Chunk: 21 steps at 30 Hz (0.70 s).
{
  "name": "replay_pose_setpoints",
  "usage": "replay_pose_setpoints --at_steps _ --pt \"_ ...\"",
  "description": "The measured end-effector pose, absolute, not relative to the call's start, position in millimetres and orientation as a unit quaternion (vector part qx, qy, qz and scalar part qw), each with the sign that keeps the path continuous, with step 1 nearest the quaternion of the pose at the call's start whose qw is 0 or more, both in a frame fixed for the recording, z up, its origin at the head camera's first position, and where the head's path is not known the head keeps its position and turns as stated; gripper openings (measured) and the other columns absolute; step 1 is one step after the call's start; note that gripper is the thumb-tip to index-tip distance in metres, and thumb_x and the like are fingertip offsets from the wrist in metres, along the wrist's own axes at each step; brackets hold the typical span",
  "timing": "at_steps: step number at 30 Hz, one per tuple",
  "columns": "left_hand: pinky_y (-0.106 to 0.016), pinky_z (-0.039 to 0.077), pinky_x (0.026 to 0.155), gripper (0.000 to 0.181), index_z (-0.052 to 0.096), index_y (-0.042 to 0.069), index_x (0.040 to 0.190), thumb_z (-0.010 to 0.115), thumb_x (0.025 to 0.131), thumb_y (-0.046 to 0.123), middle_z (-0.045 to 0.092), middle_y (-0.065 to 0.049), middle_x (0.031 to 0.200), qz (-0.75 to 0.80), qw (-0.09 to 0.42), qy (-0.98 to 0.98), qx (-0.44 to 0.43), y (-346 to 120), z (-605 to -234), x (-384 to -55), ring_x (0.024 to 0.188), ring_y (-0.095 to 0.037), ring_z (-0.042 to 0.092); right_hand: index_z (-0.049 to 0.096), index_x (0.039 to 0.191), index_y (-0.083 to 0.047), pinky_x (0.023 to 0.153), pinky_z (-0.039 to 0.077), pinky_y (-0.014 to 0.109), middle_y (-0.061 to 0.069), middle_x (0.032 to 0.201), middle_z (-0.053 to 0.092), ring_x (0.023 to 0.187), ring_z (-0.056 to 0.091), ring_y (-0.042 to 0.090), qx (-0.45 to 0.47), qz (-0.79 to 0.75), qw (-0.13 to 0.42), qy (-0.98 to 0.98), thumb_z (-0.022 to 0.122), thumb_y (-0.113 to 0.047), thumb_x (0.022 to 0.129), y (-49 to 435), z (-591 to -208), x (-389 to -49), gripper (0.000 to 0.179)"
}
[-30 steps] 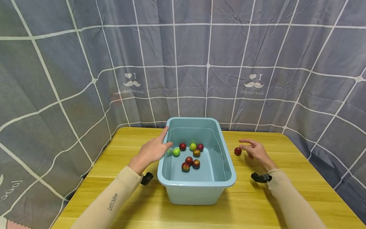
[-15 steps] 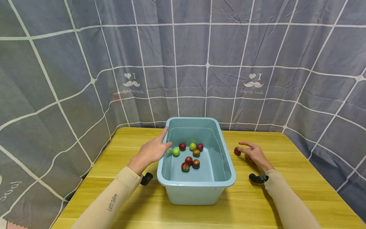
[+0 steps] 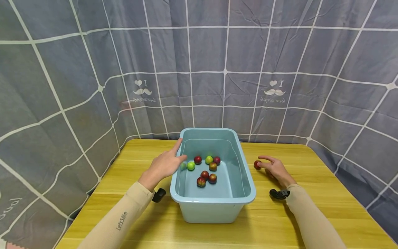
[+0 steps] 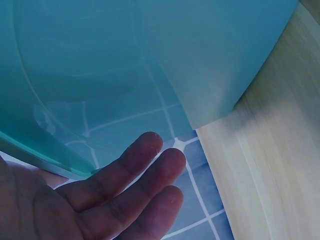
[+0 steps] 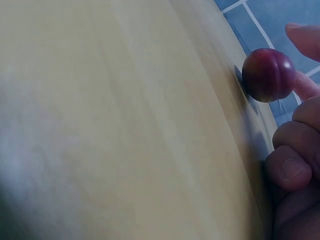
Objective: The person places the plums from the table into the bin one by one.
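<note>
A light blue plastic basin [image 3: 214, 200] stands on the wooden table, holding several dark red plums [image 3: 201, 182] and a few green ones [image 3: 191, 166]. My left hand [image 3: 164, 164] rests on its left rim, index finger stretched along the edge and thumb reaching inside. In the left wrist view, the other fingers [image 4: 142, 185] extend loosely outside the basin wall. Right of the basin, one red plum [image 5: 269, 75] lies on the table. My right hand [image 3: 277, 170] is beside it: thumb tip at its side, index finger extended above, the remaining fingers folded in.
The wooden table [image 3: 124, 180] ends at a grey curtain [image 3: 205, 62] with white grid lines, which hangs behind it and along both sides. Black bands with camera mounts [image 3: 280, 194] sit at both wrists. The basin's high walls stand between the two hands.
My right hand has shifted slightly left, bringing the thumb up against the loose plum, which has moved a little left. My left hand stays on the rim.
</note>
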<state>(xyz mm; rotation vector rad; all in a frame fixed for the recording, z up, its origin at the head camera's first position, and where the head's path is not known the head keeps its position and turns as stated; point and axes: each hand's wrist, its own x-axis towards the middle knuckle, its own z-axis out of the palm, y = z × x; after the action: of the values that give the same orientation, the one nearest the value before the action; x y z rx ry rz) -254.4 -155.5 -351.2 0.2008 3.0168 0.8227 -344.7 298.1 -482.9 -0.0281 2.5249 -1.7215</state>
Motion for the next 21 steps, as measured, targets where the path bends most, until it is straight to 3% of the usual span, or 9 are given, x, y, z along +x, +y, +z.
replay_pose_setpoints --at_steps 6,15,21 --pt "-0.040 0.050 0.068 0.077 0.009 0.031 0.164 0.043 0.098 0.052 0.060 -0.017 0.140 0.267 0.004 0.961 0.065 -155.8 -351.6 -254.2 0.097 -0.030 0.066 0.053 0.145 -0.006 0.046 0.034 0.026 -0.011 0.050 0.036 0.044 0.035 0.011 -0.002 -0.537 0.047 0.842 0.075 -0.040 0.090 297.4 -481.4 -345.0 0.068" --pt "-0.044 0.052 0.073 0.077 0.008 0.031 0.164 0.043 0.099 0.052 0.058 -0.018 0.142 0.269 0.006 0.961 0.065 -155.7 -352.0 -254.8 0.102 -0.032 0.066 0.054 0.144 -0.006 0.046 0.036 0.027 -0.002 0.072 0.059 0.047 0.039 0.012 -0.002 -0.521 0.049 0.852 0.074 -0.039 0.091 298.5 -481.3 -345.3 0.065" --pt "-0.045 0.052 0.075 0.077 0.008 0.031 0.164 0.042 0.099 0.052 0.057 -0.017 0.143 0.271 0.009 0.961 0.065 -155.6 -351.8 -254.7 0.105 -0.032 0.066 0.059 0.139 -0.007 0.046 0.036 0.025 -0.002 0.078 0.064 0.047 0.038 0.010 0.008 -0.510 0.043 0.859 0.075 -0.035 0.090 298.4 -484.6 -347.8 0.059"
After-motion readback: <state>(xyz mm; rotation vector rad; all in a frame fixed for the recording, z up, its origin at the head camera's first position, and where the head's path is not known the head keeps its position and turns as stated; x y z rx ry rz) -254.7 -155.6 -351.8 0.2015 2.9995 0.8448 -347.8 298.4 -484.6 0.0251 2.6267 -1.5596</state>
